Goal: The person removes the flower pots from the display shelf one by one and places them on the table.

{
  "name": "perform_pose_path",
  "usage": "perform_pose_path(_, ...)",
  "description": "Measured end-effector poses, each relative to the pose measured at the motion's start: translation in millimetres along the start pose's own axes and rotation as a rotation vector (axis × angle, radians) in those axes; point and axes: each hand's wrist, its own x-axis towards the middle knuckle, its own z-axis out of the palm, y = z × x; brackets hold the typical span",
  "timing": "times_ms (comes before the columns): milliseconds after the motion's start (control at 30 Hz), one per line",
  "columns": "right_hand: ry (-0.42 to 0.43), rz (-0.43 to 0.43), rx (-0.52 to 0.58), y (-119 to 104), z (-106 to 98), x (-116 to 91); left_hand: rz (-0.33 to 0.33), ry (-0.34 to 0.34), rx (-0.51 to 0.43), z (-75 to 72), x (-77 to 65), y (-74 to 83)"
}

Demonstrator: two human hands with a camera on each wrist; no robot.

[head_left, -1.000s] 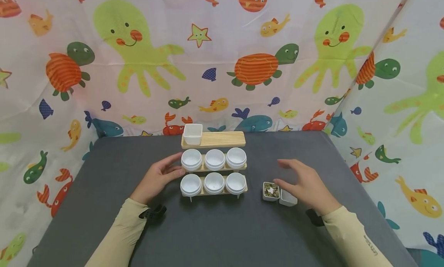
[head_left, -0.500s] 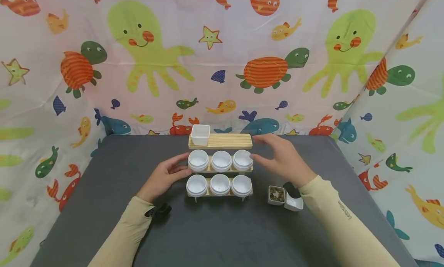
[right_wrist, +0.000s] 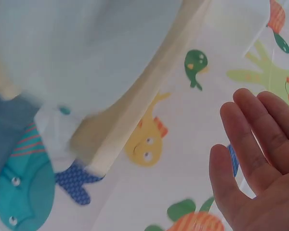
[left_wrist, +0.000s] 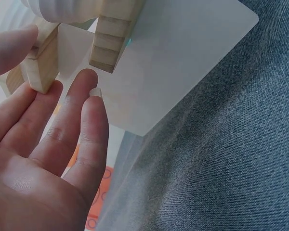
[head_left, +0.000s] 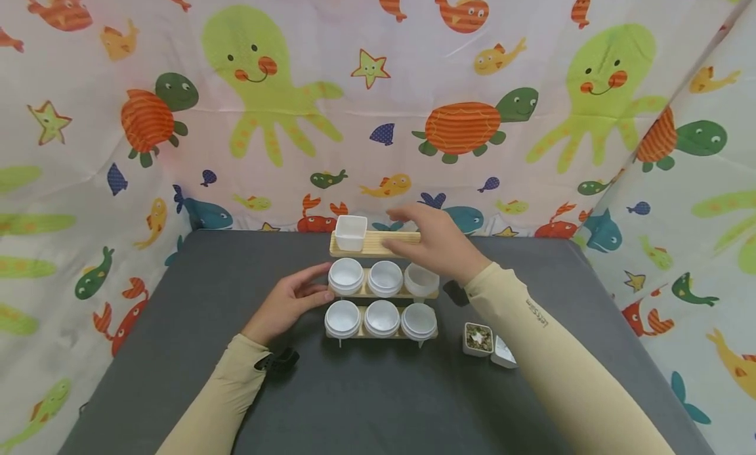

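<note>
A tiered wooden stand (head_left: 377,243) on white supports rises at the middle of the table, with white round cups on its two lower boards. My left hand (head_left: 287,305) pinches the left end of the middle board (left_wrist: 42,65), thumb on one side and fingertips on the other. On the top board's left end sits a small white square pot (head_left: 351,234). My right hand (head_left: 440,241) hovers over the top board's right part, thumb and fingers spread toward the pot, holding nothing. It overlaps a right-hand cup (head_left: 422,281) in the head view.
Right of the stand, a square pot (head_left: 477,340) with a gravelly filling stands on the grey table (head_left: 378,402). Next to it lies a tilted white pot (head_left: 503,354), partly hidden by the right sleeve. A curtain (head_left: 390,127) printed with sea animals hangs behind.
My right hand has moved left and away from me, from above the square pots to over the top board. My left hand has stayed at the stand. The head view has shifted slightly.
</note>
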Motion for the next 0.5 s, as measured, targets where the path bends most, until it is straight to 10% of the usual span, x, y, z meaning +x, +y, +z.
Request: perform_pose_path(500,-0.094,-0.025,-0.022,-17.9,20.8,42.3,0.004,-0.013,-0.007,-1.4,-0.8,-1.7)
